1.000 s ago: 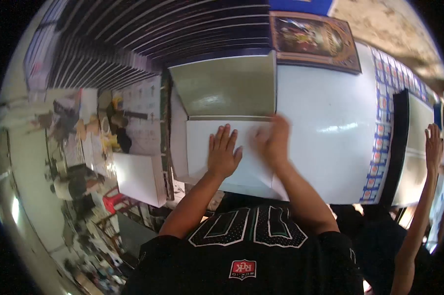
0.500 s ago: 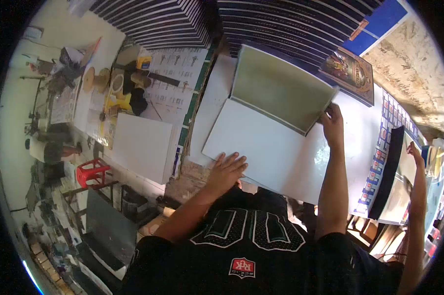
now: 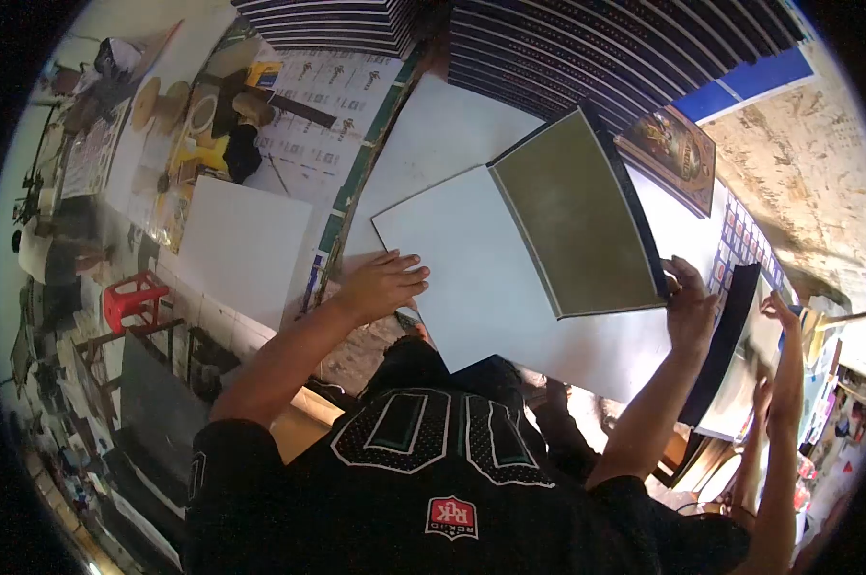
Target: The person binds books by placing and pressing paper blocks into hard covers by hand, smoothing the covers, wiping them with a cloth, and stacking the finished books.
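Note:
A large cover with a dark outer side lies partly over the white table; its white panel (image 3: 461, 259) is flat and its olive-grey panel (image 3: 581, 216) is tilted up. My left hand (image 3: 387, 286) rests on the left edge of the white panel, fingers apart. At the right, my right hand (image 3: 689, 295) has its fingers closed on the lower right corner of the olive-grey panel.
Tall stacks of dark covers (image 3: 605, 57) stand at the back, beside an ornate picture-covered book (image 3: 670, 158). A co-worker's hands (image 3: 783, 316) are over another cover at the right. A white board stack (image 3: 246, 240) and a red stool (image 3: 134, 299) are at the left.
The cover has turned clockwise and its olive-grey panel has swung to the right with my right hand. My left hand has moved left and up with the white panel's edge.

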The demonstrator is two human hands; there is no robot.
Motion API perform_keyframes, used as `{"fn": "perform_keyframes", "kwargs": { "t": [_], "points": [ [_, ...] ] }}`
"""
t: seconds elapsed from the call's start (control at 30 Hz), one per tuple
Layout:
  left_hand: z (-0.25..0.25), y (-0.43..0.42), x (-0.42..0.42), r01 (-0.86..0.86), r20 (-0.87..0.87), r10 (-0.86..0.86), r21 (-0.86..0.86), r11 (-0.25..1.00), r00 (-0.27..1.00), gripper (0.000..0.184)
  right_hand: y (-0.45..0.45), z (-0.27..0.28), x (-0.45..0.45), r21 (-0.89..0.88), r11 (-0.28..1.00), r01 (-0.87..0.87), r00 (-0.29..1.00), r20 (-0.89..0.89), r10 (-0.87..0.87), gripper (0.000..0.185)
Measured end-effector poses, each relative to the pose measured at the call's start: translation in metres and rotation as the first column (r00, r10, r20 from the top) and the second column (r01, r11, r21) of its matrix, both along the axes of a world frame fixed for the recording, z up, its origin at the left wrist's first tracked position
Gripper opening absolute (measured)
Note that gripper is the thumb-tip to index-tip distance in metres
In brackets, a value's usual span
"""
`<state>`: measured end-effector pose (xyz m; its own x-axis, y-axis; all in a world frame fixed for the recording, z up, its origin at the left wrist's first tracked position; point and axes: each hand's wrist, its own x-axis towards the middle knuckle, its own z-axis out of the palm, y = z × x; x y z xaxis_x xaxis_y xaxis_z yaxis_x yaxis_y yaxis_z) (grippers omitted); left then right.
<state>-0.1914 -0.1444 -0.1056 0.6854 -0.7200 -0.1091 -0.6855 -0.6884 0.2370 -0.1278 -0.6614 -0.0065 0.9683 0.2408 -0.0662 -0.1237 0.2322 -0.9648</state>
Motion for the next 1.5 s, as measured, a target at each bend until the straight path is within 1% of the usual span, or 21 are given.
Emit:
{"fn": "perform_keyframes", "kwargs": {
  "t": [0.03,0.13,0.2,0.27,0.33,0.4,0.5,0.53,0.6,0.63,0.83,0.97,1.07,1.13,1.17,1.23,1.3,1.37,1.43,1.47,1.5],
  "points": [
    [-0.001,-0.001,0.0,-0.013,0.0,0.013,0.005,1.0,1.0,0.046,0.002,0.013,0.02,-0.004,0.991,-0.131,0.99,-0.052,0.131,0.097],
    [0.0,0.0,-0.003,-0.019,-0.008,0.02,0.038,0.999,1.0,0.043,0.038,0.021,0.069,-0.174,0.925,-0.338,0.938,-0.141,0.316,0.1],
    [0.004,-0.001,-0.003,-0.025,-0.02,0.025,0.024,0.999,0.999,0.041,0.054,0.003,0.092,-0.049,0.889,-0.454,0.884,-0.148,0.443,0.099],
    [0.003,-0.002,-0.003,-0.031,-0.022,0.032,0.042,0.999,0.999,0.039,0.063,-0.017,0.109,0.034,0.836,-0.548,0.81,-0.225,0.541,0.096],
    [0.006,0.0,-0.006,-0.048,-0.035,0.051,0.071,0.996,0.998,0.037,0.079,-0.022,0.109,0.066,0.864,-0.5,0.806,-0.329,0.492,0.104],
    [0.013,0.002,-0.003,-0.03,-0.014,0.03,-0.02,0.999,0.999,0.037,0.08,-0.037,0.11,0.118,0.874,-0.471,0.754,-0.459,0.469,0.113],
    [0.0,0.005,-0.002,-0.018,-0.07,0.02,0.036,0.999,0.997,0.036,0.082,-0.055,0.108,0.185,0.873,-0.452,0.682,-0.56,0.471,0.115],
    [0.001,0.004,-0.002,-0.018,-0.075,0.02,0.027,0.999,0.997,0.036,0.07,-0.075,0.112,0.129,0.855,-0.502,0.651,-0.595,0.471,0.115],
    [0.009,0.005,0.0,0.011,-0.054,-0.008,0.062,0.998,0.999,0.036,0.096,-0.033,0.104,0.205,0.891,-0.405,0.723,-0.525,0.449,0.113],
    [0.006,0.005,-0.001,0.002,-0.053,0.001,0.06,0.998,0.999,0.036,0.098,-0.031,0.106,0.217,0.893,-0.396,0.721,-0.529,0.448,0.113],
    [0.004,0.005,-0.002,-0.022,-0.069,0.024,0.03,0.999,0.997,0.04,0.089,-0.055,0.108,0.285,0.891,-0.353,0.695,-0.557,0.454,0.112],
    [0.0,0.005,-0.004,-0.002,0.0,0.002,0.042,0.999,1.0,0.038,0.088,-0.067,0.098,0.344,0.887,-0.306,0.686,-0.567,0.457,0.112],
    [-0.002,0.008,-0.004,0.002,0.025,-0.002,0.014,1.0,1.0,0.037,0.1,-0.052,0.086,0.353,0.89,-0.287,0.695,-0.563,0.448,0.112],
    [-0.002,0.009,-0.003,0.005,0.038,-0.005,-0.009,1.0,0.999,0.037,0.117,-0.027,0.079,0.184,0.932,-0.312,0.736,-0.573,0.36,0.11],
    [-0.005,0.009,-0.003,-0.038,-0.004,0.038,-0.061,0.997,0.999,0.038,0.126,-0.02,0.077,0.176,0.933,-0.312,0.747,-0.561,0.356,0.11],
    [-0.007,0.009,-0.007,-0.085,-0.035,0.081,-0.112,0.99,0.996,0.038,0.144,-0.009,0.071,0.044,0.925,-0.377,0.816,-0.456,0.355,0.112],
    [-0.008,0.011,-0.007,-0.078,-0.018,0.075,-0.21,0.975,0.997,0.038,0.166,-0.001,0.067,0.033,0.894,-0.446,0.815,-0.397,0.422,0.108],
    [-0.026,0.007,-0.012,-0.094,-0.016,0.093,-0.201,0.975,0.996,0.039,0.191,0.002,0.053,0.017,0.856,-0.516,0.797,-0.355,0.488,0.105],
    [-0.028,0.008,-0.014,-0.113,-0.008,0.113,-0.201,0.973,0.994,0.041,0.218,-0.002,0.036,-0.212,0.833,-0.51,0.859,-0.173,0.482,0.098],
    [-0.022,0.009,-0.016,-0.101,0.0,0.104,-0.232,0.967,0.995,0.044,0.235,0.001,0.026,-0.226,0.825,-0.517,0.855,-0.172,0.489,0.098],
    [-0.015,0.012,-0.015,-0.089,0.012,0.095,-0.262,0.961,0.995,0.047,0.255,0.005,0.016,-0.363,0.76,-0.539,0.842,-0.233,0.486,0.098]
  ]
}}
